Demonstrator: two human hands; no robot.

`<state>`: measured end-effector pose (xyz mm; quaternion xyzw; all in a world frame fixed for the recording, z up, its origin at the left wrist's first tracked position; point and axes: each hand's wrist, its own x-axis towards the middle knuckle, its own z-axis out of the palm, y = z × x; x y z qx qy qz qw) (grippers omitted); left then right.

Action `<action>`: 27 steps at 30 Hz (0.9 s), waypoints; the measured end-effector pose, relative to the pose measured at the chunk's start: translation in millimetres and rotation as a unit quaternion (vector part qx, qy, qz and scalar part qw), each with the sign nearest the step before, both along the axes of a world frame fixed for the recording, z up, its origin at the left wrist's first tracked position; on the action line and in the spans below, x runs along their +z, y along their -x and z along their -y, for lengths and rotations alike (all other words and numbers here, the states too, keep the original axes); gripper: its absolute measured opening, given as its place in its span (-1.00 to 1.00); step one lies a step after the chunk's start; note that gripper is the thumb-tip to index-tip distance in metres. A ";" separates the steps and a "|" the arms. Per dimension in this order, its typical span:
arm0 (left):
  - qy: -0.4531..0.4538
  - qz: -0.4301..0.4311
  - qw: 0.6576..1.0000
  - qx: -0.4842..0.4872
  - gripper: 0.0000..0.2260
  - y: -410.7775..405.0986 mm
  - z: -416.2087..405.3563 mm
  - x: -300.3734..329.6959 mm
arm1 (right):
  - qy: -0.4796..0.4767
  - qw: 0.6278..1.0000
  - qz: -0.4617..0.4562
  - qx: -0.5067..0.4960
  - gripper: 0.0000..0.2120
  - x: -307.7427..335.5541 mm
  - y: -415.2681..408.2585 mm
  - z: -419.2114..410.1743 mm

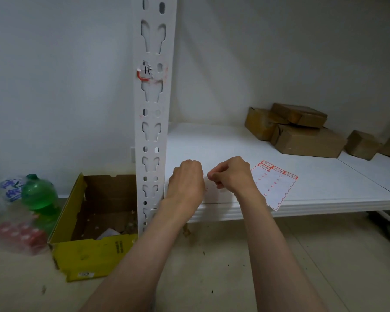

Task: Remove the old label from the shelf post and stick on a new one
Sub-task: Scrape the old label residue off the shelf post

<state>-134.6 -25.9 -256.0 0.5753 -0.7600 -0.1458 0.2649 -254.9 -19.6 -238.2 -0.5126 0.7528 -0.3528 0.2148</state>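
- The old label point(145, 73) is only half off: a torn scrap with a red border and handwritten digits clings to the white shelf post point(152, 131), with red residue beside it.
- Both hands work low over the shelf point(302, 176), well below that scrap. The left hand point(186, 180) and right hand point(231, 174) have their fingers curled and meet tip to tip; they look to be pinching something small, but I cannot tell what.
- The label sheet point(274, 185) lies on the shelf just right of the right hand, a few red-bordered labels left along its top.
- Judged step: ridding the fingers of a peeled fragment, or readying a fresh label.
- Next likely calls for lifting a hand to the post and picking at the scrap's edge.
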 end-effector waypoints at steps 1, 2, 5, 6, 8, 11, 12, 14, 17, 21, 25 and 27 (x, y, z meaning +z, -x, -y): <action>0.000 0.004 1.000 0.001 -0.88 -0.6 0.4 0.0 | 0.000 1.000 -0.003 -0.003 -0.84 0.5 0.4 -0.5; -0.004 0.008 1.000 0.003 -0.87 -0.8 0.4 1.0 | -0.001 1.000 -0.001 -0.003 -0.82 1.4 0.3 -1.1; -0.003 0.005 1.000 0.010 -0.92 -1.7 2.4 2.6 | 0.006 1.000 0.007 0.006 -0.87 4.5 -1.3 -3.6; 0.000 0.007 1.000 0.012 -0.94 -2.0 2.3 3.7 | 0.010 1.000 0.007 0.013 -0.85 5.4 -1.9 -4.3; 0.007 0.007 1.000 0.015 -0.95 -2.7 1.0 5.5 | 0.017 1.000 0.002 0.018 -0.81 7.5 -3.1 -5.5; 0.015 0.004 1.000 0.011 -0.93 -3.1 -0.1 6.7 | 0.026 1.000 0.002 0.012 -0.76 9.2 -2.2 -6.4; 0.019 0.008 1.000 0.013 -0.93 -3.1 -2.0 8.0 | 0.030 0.999 0.003 0.011 -0.80 9.6 -1.4 -5.9; 0.035 0.007 0.999 0.011 -0.97 -1.9 -3.8 9.0 | 0.029 0.999 -0.004 0.015 -0.93 10.2 0.2 -6.2; 0.043 0.003 0.999 0.003 -0.80 -1.2 -6.5 10.3 | 0.011 0.999 -0.021 0.030 -0.77 10.6 2.5 -6.6; 0.053 0.024 0.998 -0.039 -0.66 -2.8 -11.3 17.3 | 0.045 0.999 0.014 0.010 -0.93 19.9 1.8 -9.5; 0.114 -0.034 0.992 -0.051 -0.73 -6.6 -20.3 39.5 | 0.117 0.993 0.013 -0.026 -0.70 28.2 -2.7 -10.4; 0.194 -0.082 0.974 -0.078 -0.87 -9.6 -29.7 56.1 | 0.173 0.984 0.041 -0.021 -0.75 34.8 -8.9 -11.1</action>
